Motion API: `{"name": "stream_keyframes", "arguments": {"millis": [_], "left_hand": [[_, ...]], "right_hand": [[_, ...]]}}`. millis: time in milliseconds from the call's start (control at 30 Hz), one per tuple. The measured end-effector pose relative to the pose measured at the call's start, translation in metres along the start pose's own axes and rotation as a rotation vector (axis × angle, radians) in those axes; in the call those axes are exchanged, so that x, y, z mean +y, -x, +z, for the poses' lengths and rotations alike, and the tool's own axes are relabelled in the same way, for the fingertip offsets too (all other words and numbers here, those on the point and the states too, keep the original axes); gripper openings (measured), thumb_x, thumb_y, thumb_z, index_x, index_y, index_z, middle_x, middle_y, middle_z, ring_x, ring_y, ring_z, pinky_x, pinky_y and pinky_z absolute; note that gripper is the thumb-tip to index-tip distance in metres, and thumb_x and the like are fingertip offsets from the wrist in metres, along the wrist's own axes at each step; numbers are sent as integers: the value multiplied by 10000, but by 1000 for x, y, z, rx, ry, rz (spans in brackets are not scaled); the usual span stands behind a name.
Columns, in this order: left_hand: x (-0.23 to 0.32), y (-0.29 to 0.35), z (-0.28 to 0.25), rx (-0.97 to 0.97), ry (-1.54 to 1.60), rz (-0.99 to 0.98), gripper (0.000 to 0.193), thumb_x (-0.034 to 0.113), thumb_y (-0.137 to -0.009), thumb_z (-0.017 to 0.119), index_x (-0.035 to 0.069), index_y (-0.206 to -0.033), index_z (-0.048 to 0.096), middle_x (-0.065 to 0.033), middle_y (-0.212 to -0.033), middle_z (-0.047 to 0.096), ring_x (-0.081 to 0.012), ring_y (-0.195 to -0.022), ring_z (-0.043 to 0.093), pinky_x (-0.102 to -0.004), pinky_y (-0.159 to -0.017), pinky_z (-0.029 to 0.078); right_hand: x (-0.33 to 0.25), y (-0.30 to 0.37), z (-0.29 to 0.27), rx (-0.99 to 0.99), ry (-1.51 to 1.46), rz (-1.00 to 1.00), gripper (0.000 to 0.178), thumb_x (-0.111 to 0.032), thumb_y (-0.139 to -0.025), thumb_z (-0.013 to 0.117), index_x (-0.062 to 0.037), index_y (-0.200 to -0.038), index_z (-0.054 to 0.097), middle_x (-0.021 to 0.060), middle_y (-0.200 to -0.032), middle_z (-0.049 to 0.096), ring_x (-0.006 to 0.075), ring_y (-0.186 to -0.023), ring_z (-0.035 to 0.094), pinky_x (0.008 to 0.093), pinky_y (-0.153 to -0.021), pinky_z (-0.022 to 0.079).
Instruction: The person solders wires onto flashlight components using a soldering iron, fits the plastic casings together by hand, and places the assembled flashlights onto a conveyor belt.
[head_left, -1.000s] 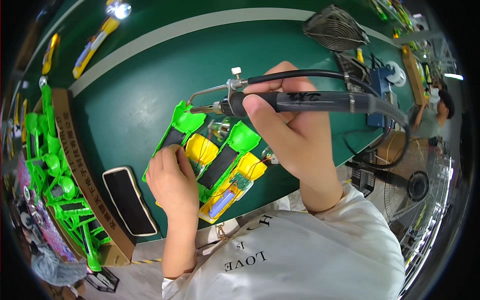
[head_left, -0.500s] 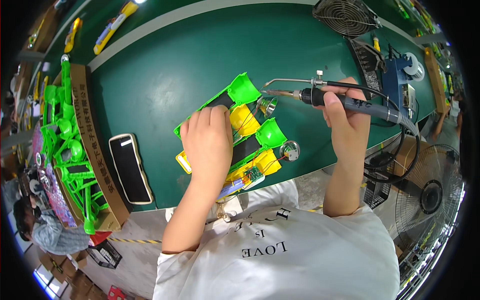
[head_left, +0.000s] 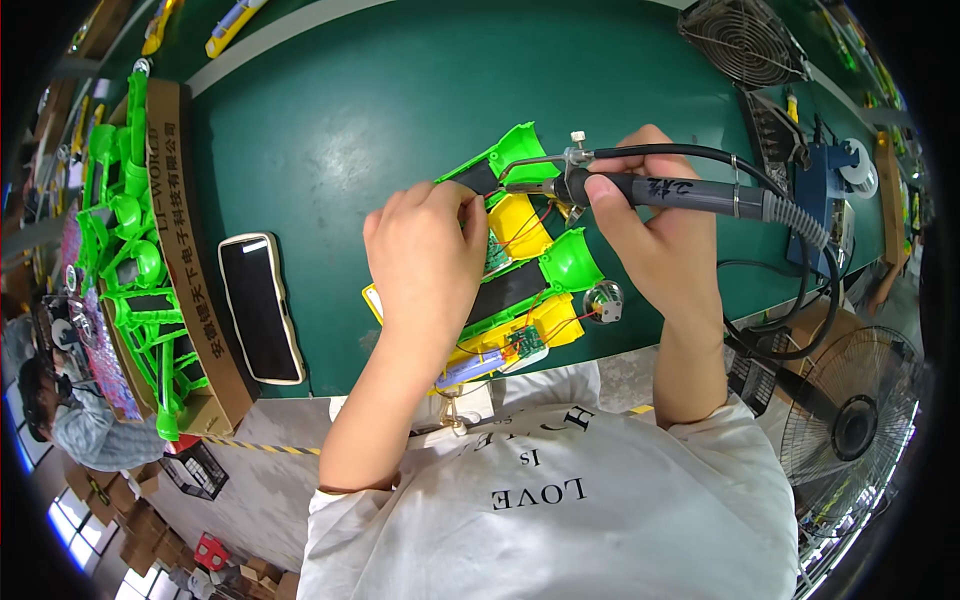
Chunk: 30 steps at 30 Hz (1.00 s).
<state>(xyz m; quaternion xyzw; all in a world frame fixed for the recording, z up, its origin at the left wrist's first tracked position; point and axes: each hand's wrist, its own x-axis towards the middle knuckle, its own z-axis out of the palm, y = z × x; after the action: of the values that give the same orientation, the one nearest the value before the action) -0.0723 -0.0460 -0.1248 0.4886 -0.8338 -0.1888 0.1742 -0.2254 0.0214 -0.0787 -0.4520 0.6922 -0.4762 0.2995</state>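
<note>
Fingers, left hand [head_left: 425, 255]: curled over the upper green shell [head_left: 520, 146]; whether they pinch anything is hidden beneath the knuckles.
Fingers, right hand [head_left: 665, 225]: grasping the soldering iron [head_left: 690, 194], with a metal feed tube [head_left: 535, 160] running above its barrel.
Iron tip: has come leftward, from beside the shell's flared end to just by the left fingertips, so both hands now meet at 1 spot; contact cannot be told.
Shells: 2 green and 2 yellow, alternating aslant on the tabletop [head_left: 320, 130]; the green are glossy and dark-lined.
Lower yellow shell [head_left: 560, 317]: bears a circuit board [head_left: 525, 342] and a purple cell [head_left: 470, 370]; thin wires reach a silver reflector [head_left: 603, 300] beside it.
Phone [head_left: 260, 310]: flat, left of the shells, near a cardboard box [head_left: 195, 275].
</note>
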Motion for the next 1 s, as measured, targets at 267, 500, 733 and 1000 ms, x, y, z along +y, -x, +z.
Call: {"name": "stream_keyframes", "arguments": {"millis": [267, 500, 733, 1000], "left_hand": [[3, -5, -2, -58, -18, -13, 73, 124, -708, 581, 65, -676, 610, -62, -636, 550, -233, -659, 536, -363, -629, 379], [7, -7, -4, -72, -87, -26, 93, 128, -714, 565, 62, -670, 614, -62, -626, 550, -228, -654, 540, -359, -632, 378], [9, -7, -4, -91, -113, -36, 99, 137, -720, 585, 47, -690, 615, -64, -657, 578, -238, -666, 552, -351, -630, 377], [9, -8, -3, -81, -118, -31, 92, 126, -707, 592, 44, -673, 616, -65, -639, 581, -238, -643, 556, -352, -609, 383]], "right_hand": [[1, -5, 2, -24, -10, 62, 62, 27, -752, 541, 23, -804, 508, 12, -755, 451, 56, -696, 426, 187, -635, 361], [4, -6, 3, -45, 8, 75, 68, 18, -756, 545, 24, -811, 504, 8, -759, 446, 56, -700, 421, 186, -639, 362], [1, -9, 3, -9, 38, 6, 103, -57, -745, 583, 22, -773, 522, 0, -660, 450, 49, -572, 406, 194, -505, 333], [-1, -12, 3, -19, 142, -43, 96, -28, -733, 584, 33, -746, 511, 3, -672, 444, 55, -597, 411, 193, -500, 330]]}}
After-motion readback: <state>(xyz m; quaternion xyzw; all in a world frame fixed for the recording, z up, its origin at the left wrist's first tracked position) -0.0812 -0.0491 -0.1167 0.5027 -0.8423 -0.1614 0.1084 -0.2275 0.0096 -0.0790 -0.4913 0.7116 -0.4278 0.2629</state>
